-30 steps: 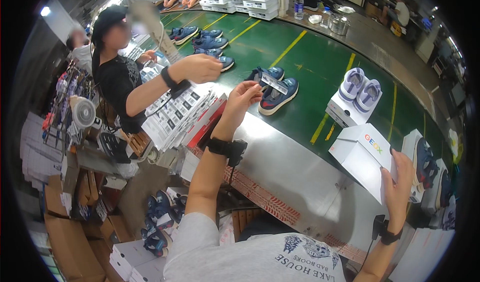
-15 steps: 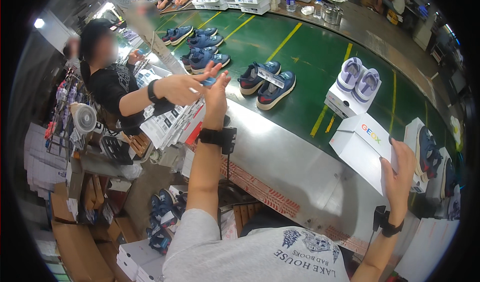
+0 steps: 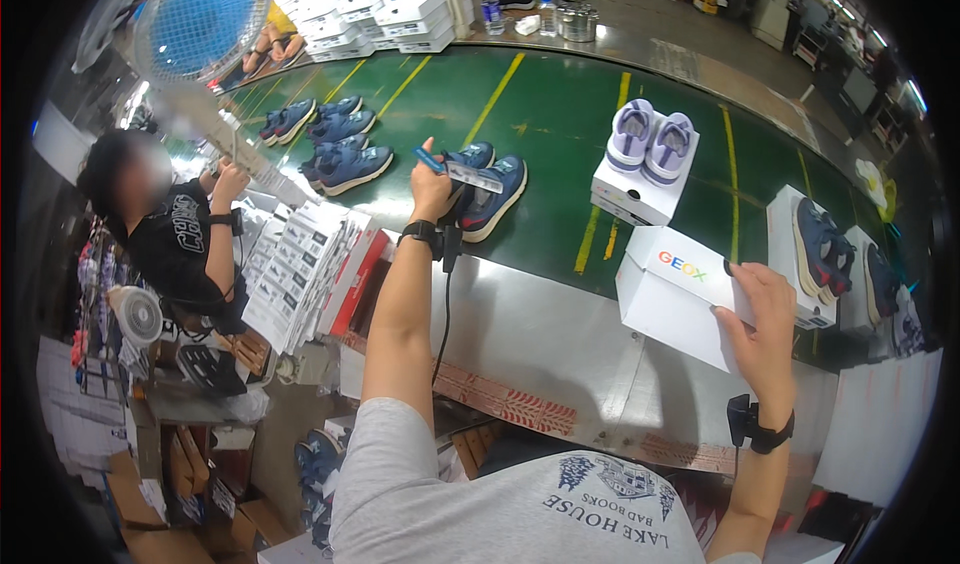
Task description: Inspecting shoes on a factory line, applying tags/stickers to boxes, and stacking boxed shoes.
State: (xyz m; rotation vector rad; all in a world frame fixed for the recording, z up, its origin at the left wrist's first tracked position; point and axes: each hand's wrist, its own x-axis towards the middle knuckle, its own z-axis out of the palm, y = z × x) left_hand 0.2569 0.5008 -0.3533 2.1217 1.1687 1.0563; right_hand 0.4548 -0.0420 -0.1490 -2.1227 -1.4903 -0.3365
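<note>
My left hand (image 3: 432,186) is closed on a short blue pen-like stick (image 3: 428,158). It is beside a pair of navy shoes (image 3: 503,202) with white soles on the green table. Next to my fingers, a white printed label (image 3: 474,176) lies across these shoes; whether I touch it, I cannot tell. At the right, my right hand (image 3: 762,316) grips the near right edge of a white shoe box (image 3: 660,292) with coloured lettering, the thumb on its top. Just behind it, a pair of lilac shoes (image 3: 650,144) stands on another white box (image 3: 632,196).
More navy shoes (image 3: 345,167) stand at the left of the green table (image 3: 560,114). Navy shoes on boxes (image 3: 822,249) are at the right. A co-worker (image 3: 185,234) sits left by a stack of printed sheets (image 3: 295,274). A blue fan (image 3: 205,19) and its post rise nearby.
The co-worker's hand, which was at the blue stick with mine, has drawn back to the left. My left hand now has the stick alone, beside the labelled shoes. My right hand stays on the box.
</note>
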